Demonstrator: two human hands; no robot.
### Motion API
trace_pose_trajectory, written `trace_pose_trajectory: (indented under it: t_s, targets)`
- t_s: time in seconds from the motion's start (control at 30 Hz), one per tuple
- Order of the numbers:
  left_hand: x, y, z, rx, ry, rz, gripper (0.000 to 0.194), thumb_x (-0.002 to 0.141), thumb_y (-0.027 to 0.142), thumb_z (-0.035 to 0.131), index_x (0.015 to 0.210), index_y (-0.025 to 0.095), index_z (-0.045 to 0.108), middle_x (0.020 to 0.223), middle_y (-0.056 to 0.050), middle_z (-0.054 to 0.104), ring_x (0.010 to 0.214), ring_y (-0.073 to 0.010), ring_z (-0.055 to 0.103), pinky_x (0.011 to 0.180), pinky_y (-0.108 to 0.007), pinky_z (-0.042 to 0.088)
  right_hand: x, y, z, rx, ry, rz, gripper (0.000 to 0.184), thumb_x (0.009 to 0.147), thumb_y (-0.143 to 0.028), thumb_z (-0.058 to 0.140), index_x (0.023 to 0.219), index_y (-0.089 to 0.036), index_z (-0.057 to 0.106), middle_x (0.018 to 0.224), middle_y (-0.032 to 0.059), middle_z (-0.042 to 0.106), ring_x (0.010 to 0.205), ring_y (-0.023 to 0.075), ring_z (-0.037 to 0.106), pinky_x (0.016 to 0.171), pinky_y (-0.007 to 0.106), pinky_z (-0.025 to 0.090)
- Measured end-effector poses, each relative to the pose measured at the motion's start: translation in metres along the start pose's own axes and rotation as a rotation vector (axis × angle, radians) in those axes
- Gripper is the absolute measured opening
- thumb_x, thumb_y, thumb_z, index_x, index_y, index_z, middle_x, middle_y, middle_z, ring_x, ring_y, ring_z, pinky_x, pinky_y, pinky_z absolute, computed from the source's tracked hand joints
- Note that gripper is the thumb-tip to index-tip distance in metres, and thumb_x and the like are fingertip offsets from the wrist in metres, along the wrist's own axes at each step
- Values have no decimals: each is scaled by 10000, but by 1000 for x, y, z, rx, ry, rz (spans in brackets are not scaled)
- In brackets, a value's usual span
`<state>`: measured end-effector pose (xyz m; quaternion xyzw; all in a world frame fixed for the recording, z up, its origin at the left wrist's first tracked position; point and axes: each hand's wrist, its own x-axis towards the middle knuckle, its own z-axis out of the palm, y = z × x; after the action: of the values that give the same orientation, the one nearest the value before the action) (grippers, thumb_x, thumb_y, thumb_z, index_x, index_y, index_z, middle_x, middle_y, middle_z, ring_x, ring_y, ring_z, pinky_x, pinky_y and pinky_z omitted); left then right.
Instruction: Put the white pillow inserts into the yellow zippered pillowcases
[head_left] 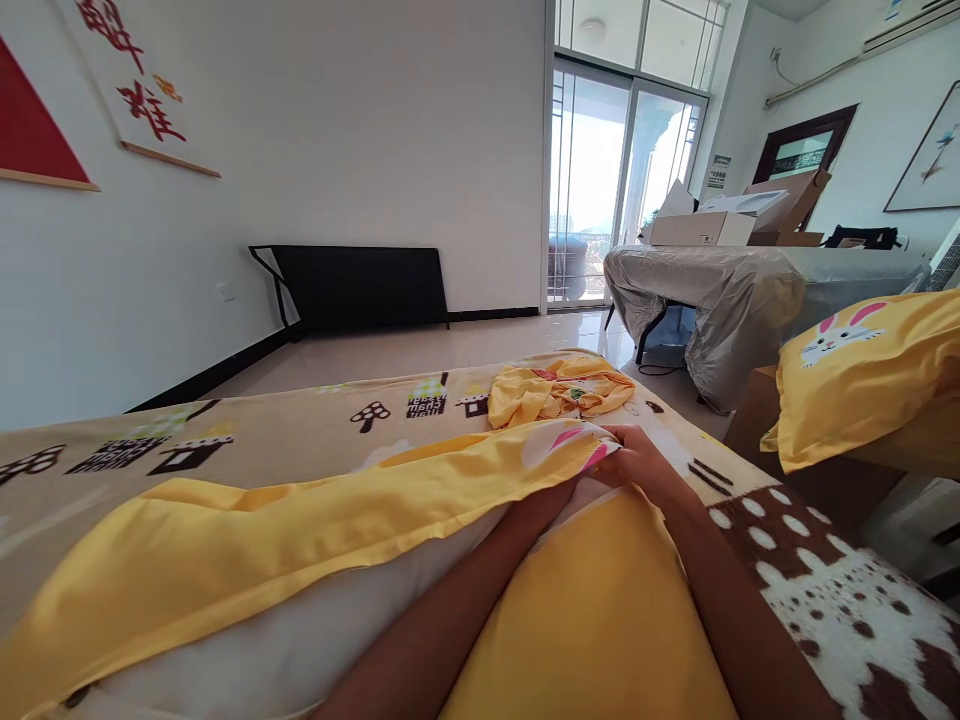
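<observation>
A yellow pillowcase (315,530) with a rabbit print lies across the bed, part of it pulled over a white pillow (300,640). My left hand (559,495) reaches under the pillowcase's far edge, and its fingers are hidden by the cloth. My right hand (637,460) is closed on the pillowcase's corner by the pink print. Both forearms stretch over the yellow cloth toward that corner.
A second crumpled yellow pillowcase (559,390) lies farther on the patterned bedsheet (225,440). A cased yellow pillow (862,380) sits at the right. Beyond stand a covered table (735,290) with cardboard boxes (705,228), a black folded frame (360,285) against the wall, and balcony doors.
</observation>
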<state>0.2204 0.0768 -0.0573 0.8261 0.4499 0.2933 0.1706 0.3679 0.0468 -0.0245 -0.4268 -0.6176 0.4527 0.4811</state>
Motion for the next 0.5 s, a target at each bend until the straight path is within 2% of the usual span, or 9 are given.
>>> trace_pose_trajectory:
  t_s: [0.13,0.2,0.23,0.27,0.33,0.4,0.43,0.5]
  targets:
    - [-11,11,-1,9,46,-25,428,932,395,366,1314,231,467,1428,-79,435,1333,-268,355,1129,-456,272,2,10,-19,136,-128,-13,478,585,-250,704,1054,-163,684,930,43,694,883,227,603,793,320,470]
    - [-20,20,-7,65,42,-4,441,918,368,360,1315,210,471,1415,-96,450,1337,-295,342,1142,-486,224,5,24,-32,263,-170,-33,534,608,-377,727,1096,-167,668,1032,82,682,968,259,599,839,349,467]
    - [-24,25,-10,92,38,16,432,913,350,350,1290,196,494,1375,-113,490,1310,-304,377,1132,-497,233,8,32,-38,341,-151,-34,557,623,-464,712,1092,-168,669,1069,99,673,997,272,596,846,362,469]
    - [-28,30,-14,111,12,55,418,916,340,324,1250,190,523,1313,-123,540,1261,-300,432,1113,-494,267,12,42,-43,414,-89,-25,575,634,-541,683,1070,-167,677,1087,111,668,1015,280,595,847,371,473]
    - [-34,42,-22,111,-103,177,398,929,339,263,1118,207,588,1131,-103,634,1094,-260,549,1030,-442,383,20,63,-51,507,117,9,564,638,-612,643,983,-169,700,1067,116,680,1026,280,600,837,370,486]
    - [-37,52,-29,92,-257,300,394,937,342,243,966,229,620,961,-56,662,915,-202,594,904,-359,471,29,82,-54,519,295,50,470,618,-567,676,880,-179,709,990,102,706,1010,268,614,819,352,501]
    - [-37,56,-31,82,-317,320,390,939,342,247,922,236,622,921,-37,662,856,-180,595,850,-325,491,32,89,-54,513,352,63,410,600,-522,702,835,-186,706,939,93,717,986,265,625,800,345,510]
    - [-35,59,-31,68,-343,286,356,934,360,288,901,251,625,924,-19,670,808,-158,594,793,-290,506,37,100,-52,499,412,81,315,559,-411,745,782,-193,695,843,80,726,900,262,652,741,342,529]
